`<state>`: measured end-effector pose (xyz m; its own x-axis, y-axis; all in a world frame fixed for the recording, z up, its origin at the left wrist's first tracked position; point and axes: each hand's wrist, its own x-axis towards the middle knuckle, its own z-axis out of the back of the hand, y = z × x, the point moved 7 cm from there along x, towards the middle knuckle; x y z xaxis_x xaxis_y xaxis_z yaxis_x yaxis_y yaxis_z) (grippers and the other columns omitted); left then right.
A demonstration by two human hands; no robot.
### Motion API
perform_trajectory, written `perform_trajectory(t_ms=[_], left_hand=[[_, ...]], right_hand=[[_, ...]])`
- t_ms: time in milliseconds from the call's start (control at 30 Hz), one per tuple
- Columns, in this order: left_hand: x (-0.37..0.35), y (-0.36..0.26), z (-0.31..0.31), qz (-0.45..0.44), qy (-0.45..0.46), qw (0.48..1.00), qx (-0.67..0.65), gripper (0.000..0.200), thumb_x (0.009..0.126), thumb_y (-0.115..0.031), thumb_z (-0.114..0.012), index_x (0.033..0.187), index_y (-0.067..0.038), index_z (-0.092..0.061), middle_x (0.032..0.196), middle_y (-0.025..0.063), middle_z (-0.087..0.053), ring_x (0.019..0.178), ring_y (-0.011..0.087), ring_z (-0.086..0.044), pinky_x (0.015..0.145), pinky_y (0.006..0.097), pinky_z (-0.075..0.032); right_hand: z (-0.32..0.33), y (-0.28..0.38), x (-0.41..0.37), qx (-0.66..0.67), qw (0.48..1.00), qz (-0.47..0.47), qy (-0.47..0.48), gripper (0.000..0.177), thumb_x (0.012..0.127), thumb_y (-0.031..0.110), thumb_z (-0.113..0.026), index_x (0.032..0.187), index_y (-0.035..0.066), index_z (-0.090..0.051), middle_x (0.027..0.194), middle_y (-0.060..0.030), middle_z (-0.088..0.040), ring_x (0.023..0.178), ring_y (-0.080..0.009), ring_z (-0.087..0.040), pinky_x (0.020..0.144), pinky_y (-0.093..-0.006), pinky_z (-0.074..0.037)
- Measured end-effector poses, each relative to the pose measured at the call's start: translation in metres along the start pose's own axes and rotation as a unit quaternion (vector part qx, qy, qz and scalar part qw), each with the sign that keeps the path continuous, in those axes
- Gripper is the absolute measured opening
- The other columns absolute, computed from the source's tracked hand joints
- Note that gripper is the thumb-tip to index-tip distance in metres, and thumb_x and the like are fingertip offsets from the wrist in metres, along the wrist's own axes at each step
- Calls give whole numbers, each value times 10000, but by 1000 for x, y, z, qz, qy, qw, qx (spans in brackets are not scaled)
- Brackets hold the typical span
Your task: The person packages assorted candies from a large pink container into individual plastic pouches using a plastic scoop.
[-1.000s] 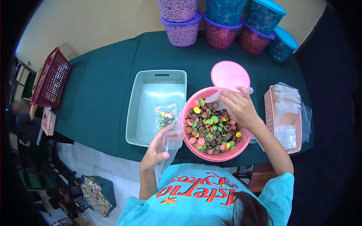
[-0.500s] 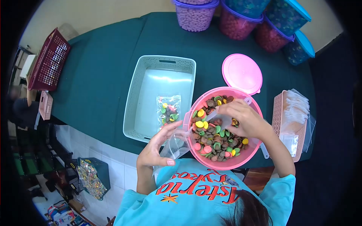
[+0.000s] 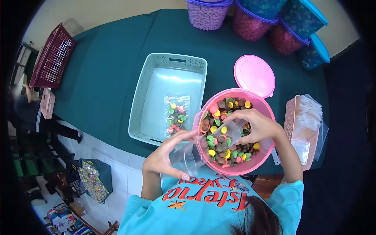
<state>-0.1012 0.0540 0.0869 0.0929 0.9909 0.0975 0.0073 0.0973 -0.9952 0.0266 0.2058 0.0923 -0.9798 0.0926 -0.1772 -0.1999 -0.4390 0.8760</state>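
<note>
My left hand [image 3: 169, 154] grips a clear plastic zip bag [image 3: 188, 158] at the left rim of a pink tub [image 3: 270, 147]. The bag's mouth faces the tub, and nothing shows inside it. My right hand [image 3: 256, 126] is closed on a translucent scoop [image 3: 234, 132] over the tub. Colourful shell-shaped pieces [image 3: 227, 154] in brown, green, yellow and pink fill the tub, with some in and around the scoop. A filled clear packet [image 3: 177, 115] lies in the pale green basket [image 3: 137, 113] to the left.
A pink lid [image 3: 254, 76] lies behind the tub. At right stands a pink basket [image 3: 290, 133] of clear bags [image 3: 309, 113]. Stacked tubs [image 3: 254, 29] line the back. A maroon basket [image 3: 53, 58] sits at far left, with another person [image 3: 29, 107] beside the table.
My right hand has brought the scoop up from among the pieces, its mouth now turned toward the bag. The bag is spread wider in my left hand. The person at far left has shifted.
</note>
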Motion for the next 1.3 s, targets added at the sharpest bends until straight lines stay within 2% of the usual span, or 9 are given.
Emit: perform_trajectory(t_ms=[133, 200, 533, 733, 967, 1067, 1167, 1233, 1300], left_hand=[[2, -15, -7, -5, 23, 995, 96, 979, 395, -332, -840, 1200, 48, -431, 1211, 164, -432, 1111, 271, -430, 962, 374, -288], [-1, -20, -8, -20, -6, 991, 130, 905, 457, -302, -815, 1221, -8, -428, 1165, 134, -451, 1085, 256, -441, 926, 356, -319], [-13, -33, -25, -29, -95, 959, 266, 873, 407, -293, -842, 1155, -6, -496, 1107, 129, -484, 1041, 251, -485, 888, 350, -368], [-13, -41, -37, -51, -119, 948, 292, 861, 409, -295, -840, 1148, -12, -502, 1083, 138, -501, 1024, 261, -500, 874, 354, -383], [-13, -42, -49, -50, -105, 946, 303, 789, 489, -286, -807, 1155, -14, -484, 1071, 138, -476, 1002, 279, -476, 858, 372, -384], [-11, -43, -54, -60, -113, 941, 312, 777, 465, -263, -814, 1135, -18, -505, 1054, 135, -496, 987, 271, -498, 842, 363, -400], [-10, -45, -57, -73, -124, 933, 329, 779, 435, -237, -825, 1120, -21, -524, 1039, 128, -516, 972, 261, -522, 826, 353, -417], [-10, -46, -58, -77, -124, 931, 336, 782, 433, -231, -826, 1122, -20, -522, 1044, 128, -515, 974, 261, -521, 827, 353, -417], [-10, -45, -58, -71, -107, 940, 315, 797, 490, -245, -809, 1173, -10, -472, 1089, 146, -467, 1007, 288, -472, 843, 372, -400]], right_hand=[[3, 5, -11, 29, 999, 26, -27, 576, 556, 109, -713, 1082, 17, -497, 1042, -119, -562, 954, -245, -565, 821, -366, -467], [4, 10, -20, 35, 998, 11, -58, 590, 553, 111, -714, 1090, 8, -492, 1049, -135, -555, 958, -260, -564, 851, -368, -454], [7, 54, -62, -32, 987, 16, -156, 591, 569, 136, -706, 1102, -4, -491, 1042, -147, -554, 952, -247, -561, 852, -365, -435], [-3, 72, -69, -132, 975, 32, -176, 600, 497, 173, -676, 1051, -4, -527, 977, -156, -587, 883, -277, -580, 800, -346, -448], [-9, 107, -77, -281, 945, 37, -165, 539, 529, 185, -660, 1013, -15, -532, 945, -180, -565, 863, -315, -563, 779, -366, -445], [-16, 117, -71, -264, 956, -28, -125, 448, 541, 144, -636, 940, -36, -539, 895, -167, -564, 866, -310, -553, 778, -377, -428], [-30, 139, -66, -373, 917, -26, -140, 327, 559, 100, -623, 848, -32, -545, 823, -144, -553, 840, -272, -548, 732, -361, -407], [-48, 158, -62, -507, 850, 3, -143, 259, 564, 70, -619, 796, -19, -547, 771, -128, -537, 794, -230, -533, 678, -322, -384], [-57, 166, -59, -547, 827, 4, -127, 242, 582, 72, -614, 801, -13, -555, 757, -112, -532, 758, -203, -524, 666, -288, -362]])
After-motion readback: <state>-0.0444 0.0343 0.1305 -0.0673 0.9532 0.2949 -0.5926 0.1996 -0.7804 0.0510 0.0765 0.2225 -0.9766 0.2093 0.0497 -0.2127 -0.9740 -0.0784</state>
